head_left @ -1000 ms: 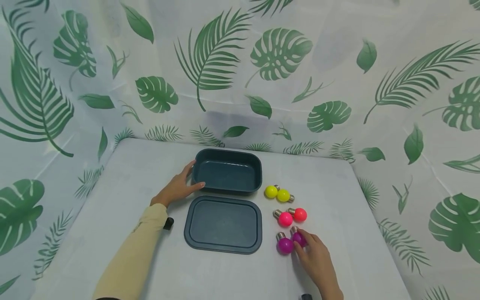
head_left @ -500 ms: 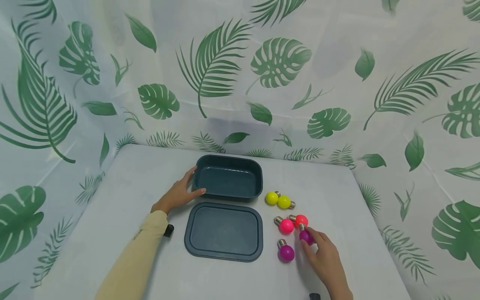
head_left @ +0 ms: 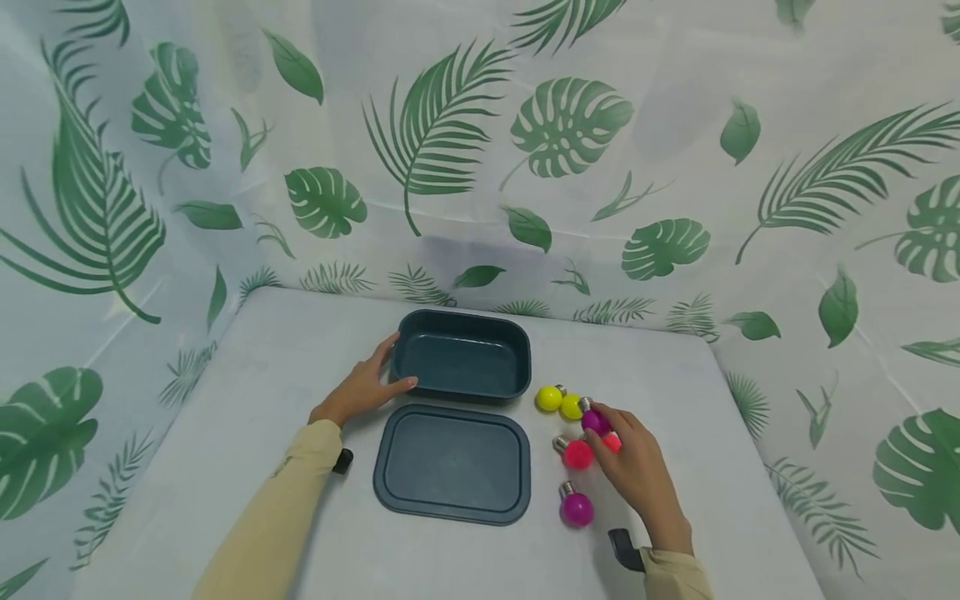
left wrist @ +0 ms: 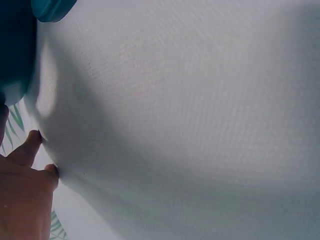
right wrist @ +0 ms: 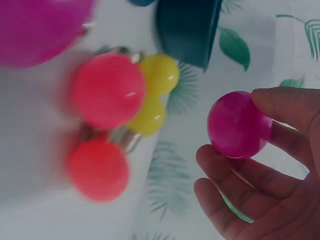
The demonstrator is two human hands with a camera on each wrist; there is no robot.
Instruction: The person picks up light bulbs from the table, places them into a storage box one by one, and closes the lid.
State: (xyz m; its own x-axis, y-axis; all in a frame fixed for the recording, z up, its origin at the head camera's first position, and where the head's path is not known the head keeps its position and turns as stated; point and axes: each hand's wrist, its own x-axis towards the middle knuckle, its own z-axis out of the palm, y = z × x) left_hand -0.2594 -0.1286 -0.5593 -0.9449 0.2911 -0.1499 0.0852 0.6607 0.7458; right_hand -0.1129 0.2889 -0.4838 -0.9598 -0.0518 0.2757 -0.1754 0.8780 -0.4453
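Observation:
My right hand (head_left: 633, 458) pinches a purple light bulb (right wrist: 240, 125) between thumb and fingers, its metal base toward the back. In the head view it hangs over the pink and yellow bulbs. My left hand (head_left: 363, 387) rests at the left end of a dark teal box (head_left: 461, 387), thumb at the front corner and fingers spread along the side. Several bulbs lie right of the box: a yellow bulb (head_left: 549, 398), another yellow bulb (head_left: 572, 406), a pink bulb (head_left: 578, 455), a red-pink bulb (right wrist: 99, 170) partly hidden by my hand, and a second purple bulb (head_left: 577, 510).
A flat dark lid (head_left: 452, 464) lies in front of the box on the white table (head_left: 300, 333). Leaf-print cloth (head_left: 465, 167) hangs behind the table and along its sides. The black wrist camera (head_left: 626, 550) juts out beside my right wrist.
My right hand has carried the purple bulb from beside the other purple one, past the pink bulbs, to near the yellow ones. My left hand stays at the box.

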